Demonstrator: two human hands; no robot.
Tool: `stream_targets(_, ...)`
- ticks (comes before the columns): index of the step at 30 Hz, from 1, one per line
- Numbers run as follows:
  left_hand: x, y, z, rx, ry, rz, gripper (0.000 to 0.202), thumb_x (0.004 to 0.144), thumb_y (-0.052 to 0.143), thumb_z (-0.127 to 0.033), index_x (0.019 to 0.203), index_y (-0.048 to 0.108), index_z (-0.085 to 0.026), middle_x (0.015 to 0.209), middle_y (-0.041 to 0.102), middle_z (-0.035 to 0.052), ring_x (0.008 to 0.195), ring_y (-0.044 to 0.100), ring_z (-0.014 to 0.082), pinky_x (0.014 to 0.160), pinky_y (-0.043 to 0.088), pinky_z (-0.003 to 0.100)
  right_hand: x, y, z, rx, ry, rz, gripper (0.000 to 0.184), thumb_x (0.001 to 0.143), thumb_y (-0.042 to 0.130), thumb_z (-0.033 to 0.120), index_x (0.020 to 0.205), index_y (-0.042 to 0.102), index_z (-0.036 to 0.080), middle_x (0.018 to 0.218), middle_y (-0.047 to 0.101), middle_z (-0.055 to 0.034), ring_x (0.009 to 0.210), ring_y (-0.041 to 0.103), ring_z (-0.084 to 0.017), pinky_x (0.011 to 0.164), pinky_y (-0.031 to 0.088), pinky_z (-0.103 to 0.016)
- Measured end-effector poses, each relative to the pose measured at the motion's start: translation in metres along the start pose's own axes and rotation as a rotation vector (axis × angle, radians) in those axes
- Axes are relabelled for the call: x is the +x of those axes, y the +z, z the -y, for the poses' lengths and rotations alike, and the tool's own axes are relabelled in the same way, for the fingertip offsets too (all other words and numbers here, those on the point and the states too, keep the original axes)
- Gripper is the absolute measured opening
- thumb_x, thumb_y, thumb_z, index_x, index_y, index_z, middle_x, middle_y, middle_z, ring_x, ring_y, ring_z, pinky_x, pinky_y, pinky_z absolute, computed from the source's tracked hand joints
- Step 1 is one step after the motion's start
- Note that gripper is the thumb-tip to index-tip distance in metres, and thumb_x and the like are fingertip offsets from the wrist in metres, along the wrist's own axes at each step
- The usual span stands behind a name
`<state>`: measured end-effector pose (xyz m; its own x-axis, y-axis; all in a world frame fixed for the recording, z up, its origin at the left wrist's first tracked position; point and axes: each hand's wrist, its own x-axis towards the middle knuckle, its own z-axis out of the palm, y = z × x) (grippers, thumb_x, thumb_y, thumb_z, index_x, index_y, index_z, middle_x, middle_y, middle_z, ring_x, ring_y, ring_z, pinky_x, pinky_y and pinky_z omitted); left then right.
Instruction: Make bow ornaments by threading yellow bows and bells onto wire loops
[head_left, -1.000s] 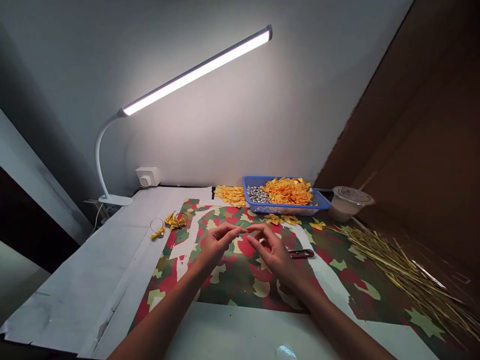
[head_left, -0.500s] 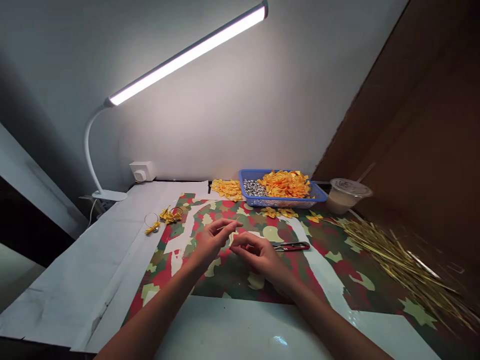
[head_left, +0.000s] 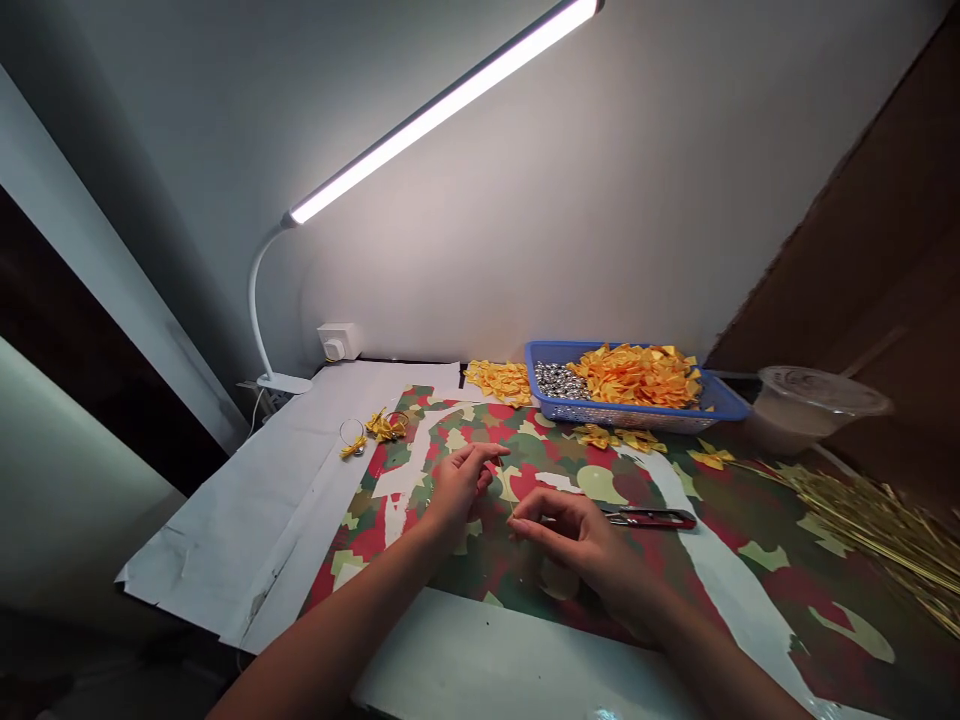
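Note:
A thin golden strand (head_left: pixel 507 484), perhaps wire or cord, runs between my two hands above the camouflage-patterned sheet (head_left: pixel 510 590). My left hand (head_left: pixel 459 485) pinches its upper end between thumb and forefinger, the other fingers curled. Lower and to the right, my right hand (head_left: pixel 574 525) grips the other end with its fingertips. Just behind the right hand lies a red-and-silver utility knife (head_left: pixel 656 518), partly hidden by that hand. Two small yellow bows on metal rings, one of them a yellow bow cluster (head_left: pixel 386 426), rest to the left.
At the back, a blue basket (head_left: pixel 637 412) holds silver bells and orange-yellow bows. A pile of yellow bows (head_left: pixel 498 381) lies beside it. To the right are a lidded plastic cup (head_left: pixel 814 405) and a bundle of golden strands (head_left: pixel 885 520). A lit lamp (head_left: pixel 450 112) hangs over the table.
The view has swung left, so things sit further right in it. My hands have drawn apart, the right one lower, and the strand between them shows more clearly.

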<state>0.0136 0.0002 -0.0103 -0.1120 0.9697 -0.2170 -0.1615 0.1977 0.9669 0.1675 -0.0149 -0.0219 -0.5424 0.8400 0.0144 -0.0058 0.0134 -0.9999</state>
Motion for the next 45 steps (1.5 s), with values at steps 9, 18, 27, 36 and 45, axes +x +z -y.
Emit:
stream_targets(9, 0.007, 0.002, -0.001, -0.059, -0.011, -0.028, 0.026, 0.062, 0.061, -0.039, 0.075, 0.064, -0.017, 0.045, 0.029, -0.0106, 0.035, 0.021, 0.0036, 0.039, 0.009, 0.019, 0.004, -0.007, -0.001, 0.083, 0.003, 0.011, 0.028, 0.074, 0.071, 0.044, 0.072, 0.063, 0.018, 0.072, 0.059, 0.0019, 0.064, 0.052, -0.012, 0.057, 0.038, -0.023)
stream_targets(18, 0.011, 0.001, -0.002, -0.081, 0.013, -0.107, 0.032, 0.059, 0.065, -0.039, 0.080, 0.067, -0.015, 0.053, 0.043, -0.0068, 0.039, 0.025, 0.0024, 0.038, 0.016, 0.018, 0.007, -0.008, 0.001, 0.141, -0.017, 0.032, 0.024, 0.073, 0.073, 0.039, 0.070, 0.065, 0.017, 0.067, 0.060, 0.0029, 0.058, 0.049, -0.009, 0.054, 0.035, -0.022)
stream_targets(27, 0.028, -0.012, -0.004, 0.075, 0.244, -0.155, 0.037, 0.062, 0.058, -0.046, 0.081, 0.064, -0.015, 0.075, 0.057, 0.0006, 0.042, 0.033, 0.0033, 0.039, 0.025, 0.019, 0.026, -0.033, -0.003, 0.672, -0.117, -0.359, 0.023, 0.056, 0.084, 0.031, 0.068, 0.068, 0.019, 0.062, 0.066, 0.0030, 0.056, 0.055, -0.007, 0.050, 0.043, -0.017)
stream_targets(36, 0.004, 0.013, 0.000, 0.686, 0.637, 0.145, 0.021, 0.081, 0.054, -0.035, 0.072, 0.065, -0.019, 0.069, 0.064, 0.0015, 0.062, 0.055, 0.0146, 0.058, 0.042, 0.025, 0.030, -0.118, -0.003, 0.914, -0.331, -0.910, 0.020, 0.058, 0.079, 0.015, 0.071, 0.065, 0.022, 0.063, 0.069, 0.0088, 0.044, 0.055, -0.001, 0.041, 0.044, -0.008)
stream_targets(45, 0.059, 0.095, -0.007, 1.177, 0.795, 0.235, 0.011, 0.085, 0.058, -0.020, 0.095, 0.065, -0.017, 0.101, 0.066, 0.0077, 0.097, 0.061, 0.0219, 0.089, 0.048, 0.039, 0.033, -0.126, -0.010, 0.947, -0.349, -0.963, 0.023, 0.059, 0.079, 0.015, 0.075, 0.064, 0.020, 0.065, 0.068, 0.0080, 0.040, 0.051, 0.000, 0.035, 0.041, -0.006)
